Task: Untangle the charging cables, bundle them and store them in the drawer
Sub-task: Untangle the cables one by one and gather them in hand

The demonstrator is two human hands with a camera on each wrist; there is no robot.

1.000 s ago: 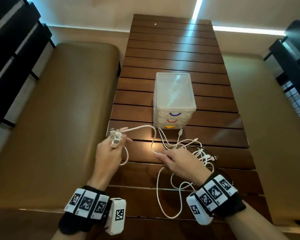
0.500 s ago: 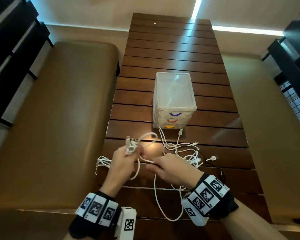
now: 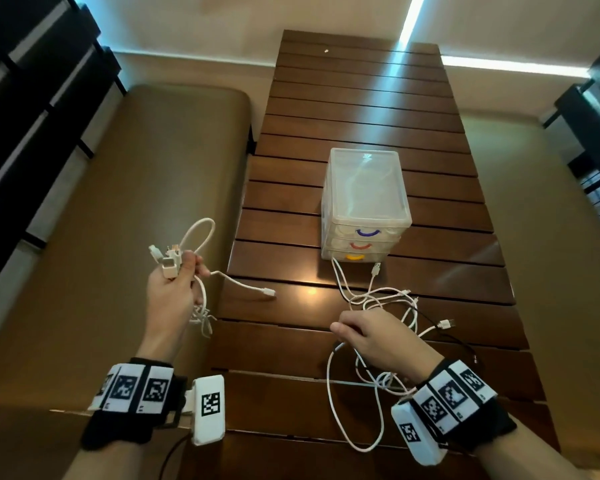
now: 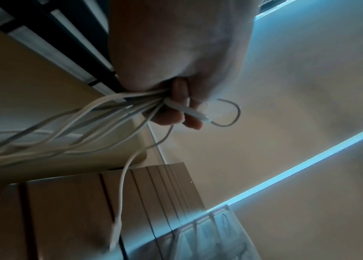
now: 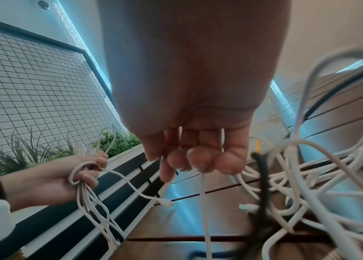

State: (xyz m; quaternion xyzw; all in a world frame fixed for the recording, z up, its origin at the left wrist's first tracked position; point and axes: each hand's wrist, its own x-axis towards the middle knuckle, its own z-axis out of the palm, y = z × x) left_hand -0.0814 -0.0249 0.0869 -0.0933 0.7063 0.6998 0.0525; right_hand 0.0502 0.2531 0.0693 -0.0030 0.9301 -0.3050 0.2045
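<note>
Left hand (image 3: pixel 169 295), frame left, grips white cable bundle (image 3: pixel 201 315) w/ plugs up. Right hand (image 3: pixel 378 337), lower right, pinches a cable from tangle (image 3: pixel 388 303) on surface (image 3: pixel 361 109).

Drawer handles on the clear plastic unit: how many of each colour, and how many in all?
Purple handle: 1
Red handle: 1
Yellow handle: 1
Total: 3
</note>
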